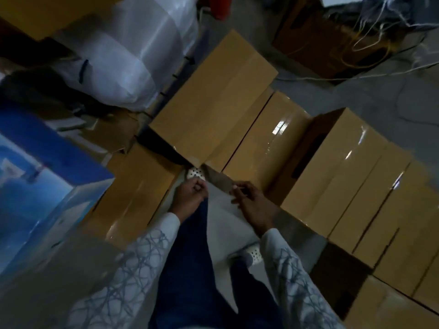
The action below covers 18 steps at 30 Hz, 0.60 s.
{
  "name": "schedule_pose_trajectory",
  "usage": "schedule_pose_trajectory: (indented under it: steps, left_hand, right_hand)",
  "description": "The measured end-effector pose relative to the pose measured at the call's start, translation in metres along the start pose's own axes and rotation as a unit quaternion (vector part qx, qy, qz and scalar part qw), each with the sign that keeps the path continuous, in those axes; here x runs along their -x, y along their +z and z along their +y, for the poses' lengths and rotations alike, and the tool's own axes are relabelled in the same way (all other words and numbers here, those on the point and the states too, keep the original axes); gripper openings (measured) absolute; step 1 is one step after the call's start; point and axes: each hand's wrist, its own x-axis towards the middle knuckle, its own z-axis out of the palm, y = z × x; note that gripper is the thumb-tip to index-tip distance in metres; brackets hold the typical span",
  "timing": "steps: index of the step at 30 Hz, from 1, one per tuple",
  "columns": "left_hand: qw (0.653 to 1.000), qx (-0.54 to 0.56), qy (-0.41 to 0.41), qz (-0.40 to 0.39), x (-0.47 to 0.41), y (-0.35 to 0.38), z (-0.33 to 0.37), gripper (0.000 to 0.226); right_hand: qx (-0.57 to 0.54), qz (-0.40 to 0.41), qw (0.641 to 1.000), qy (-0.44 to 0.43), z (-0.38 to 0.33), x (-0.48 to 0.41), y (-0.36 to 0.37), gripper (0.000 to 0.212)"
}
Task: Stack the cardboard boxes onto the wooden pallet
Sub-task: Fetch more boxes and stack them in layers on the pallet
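Note:
Several taped brown cardboard boxes lie around me on the grey floor. A long box point(213, 100) stretches ahead, a second box point(268, 136) lies beside it on the right, and a taller box point(337, 167) stands further right. Another box point(135, 193) lies at my left. My left hand point(188, 195) hangs in front of me with curled fingers and holds nothing. My right hand point(251, 200) hangs loosely beside it, also holding nothing, just short of the boxes' near ends. No wooden pallet is in view.
White plastic-wrapped bundles point(133, 55) are piled at the back left, and a blue printed carton point(40, 172) stands at the left. An open box point(332, 39) with tangled cords sits at the back right. More boxes point(403, 233) line the right side. My white shoes point(196, 173) stand on the narrow bare floor.

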Motion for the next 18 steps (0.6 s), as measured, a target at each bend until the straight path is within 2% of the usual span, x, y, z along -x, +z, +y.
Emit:
schedule_pose_trajectory:
  steps: [3,6,7,9,11,12,14,16,18]
  left_hand:
    - [0.999,-0.043,0.017,-0.002,-0.106,-0.027,0.025,0.021]
    - [0.993,-0.111,0.030,0.034,-0.211,-0.047,0.037,0.008]
    - [0.988,-0.134,0.056,0.053,-0.244,-0.052,0.037,0.010]
    - [0.973,-0.174,0.111,0.099,-0.299,-0.057,0.036,0.041]
    - [0.963,-0.202,0.121,0.132,-0.341,-0.057,0.039,0.079]
    - [0.959,-0.212,0.115,0.146,-0.359,-0.056,0.042,0.097]
    - [0.957,-0.214,0.104,0.166,-0.387,-0.053,0.045,0.121]
    - [0.957,-0.207,0.085,0.183,-0.404,-0.048,0.046,0.128]
    - [0.957,-0.196,0.063,0.202,-0.405,-0.044,0.054,0.124]
  right_hand:
    - [-0.024,0.034,0.998,0.040,-0.019,-0.095,0.030,0.021]
    - [-0.025,0.069,0.995,0.070,-0.022,-0.185,0.053,0.029]
    - [-0.023,0.079,0.993,0.080,-0.022,-0.214,0.058,0.036]
    - [-0.034,0.107,0.988,0.105,-0.023,-0.266,0.063,0.058]
    - [-0.057,0.144,0.979,0.134,-0.023,-0.308,0.064,0.074]
    - [-0.075,0.153,0.974,0.148,-0.020,-0.326,0.064,0.072]
    - [-0.123,0.142,0.968,0.166,-0.014,-0.351,0.065,0.048]
    - [-0.166,0.128,0.963,0.167,-0.010,-0.363,0.068,0.042]
    - [-0.207,0.138,0.954,0.166,-0.010,-0.366,0.073,0.042]
